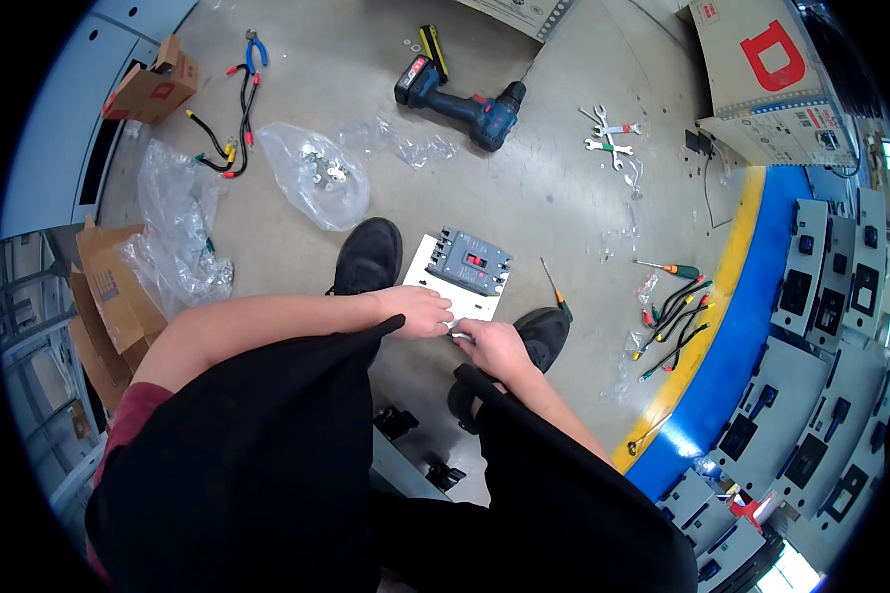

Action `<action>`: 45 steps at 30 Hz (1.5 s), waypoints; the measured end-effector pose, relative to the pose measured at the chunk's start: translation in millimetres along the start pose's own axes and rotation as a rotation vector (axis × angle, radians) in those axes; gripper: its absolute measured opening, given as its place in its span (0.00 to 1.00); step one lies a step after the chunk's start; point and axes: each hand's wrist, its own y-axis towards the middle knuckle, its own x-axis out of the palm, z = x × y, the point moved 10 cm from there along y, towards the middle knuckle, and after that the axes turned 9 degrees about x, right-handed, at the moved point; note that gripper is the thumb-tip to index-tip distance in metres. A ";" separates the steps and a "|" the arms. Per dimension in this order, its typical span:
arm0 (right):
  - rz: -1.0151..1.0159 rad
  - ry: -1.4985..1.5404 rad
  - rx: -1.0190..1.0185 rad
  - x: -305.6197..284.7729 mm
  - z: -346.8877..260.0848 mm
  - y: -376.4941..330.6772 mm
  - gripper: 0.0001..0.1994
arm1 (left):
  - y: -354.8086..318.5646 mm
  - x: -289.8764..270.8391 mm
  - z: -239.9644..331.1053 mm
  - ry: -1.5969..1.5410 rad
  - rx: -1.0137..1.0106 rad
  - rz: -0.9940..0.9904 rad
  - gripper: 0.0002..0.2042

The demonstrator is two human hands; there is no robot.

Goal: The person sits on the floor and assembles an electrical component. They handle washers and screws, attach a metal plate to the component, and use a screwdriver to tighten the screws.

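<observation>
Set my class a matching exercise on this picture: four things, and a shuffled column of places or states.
Things:
1. circuit breaker
2. power drill
3. wrenches
4. left hand

Places or states:
A. crossing one another
B. at the near left corner of the white plate
C. beside a yellow-and-black tool
D. sitting on the white plate

Pairs: 1-D; 2-C; 3-A; 4-B

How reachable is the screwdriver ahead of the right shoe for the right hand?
Probably yes: the screwdriver lies near the right hand, with nothing seen on top of it. The right shoe sits close by its handle, and the hand seems to be pinching a small metal piece.
</observation>
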 end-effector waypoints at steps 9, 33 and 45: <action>0.040 0.428 0.286 -16.4 28.6 -2.0 0.07 | -34.2 43.8 -45.5 -1.919 -0.651 0.580 0.03; -0.150 1.527 0.466 -11.6 26.5 -20.3 0.24 | -41.4 37.5 -26.3 -1.919 -1.011 0.438 0.12; 0.380 0.648 0.536 -58.8 138.6 12.7 0.10 | -77.6 -52.8 -78.3 -1.007 -0.860 0.617 0.11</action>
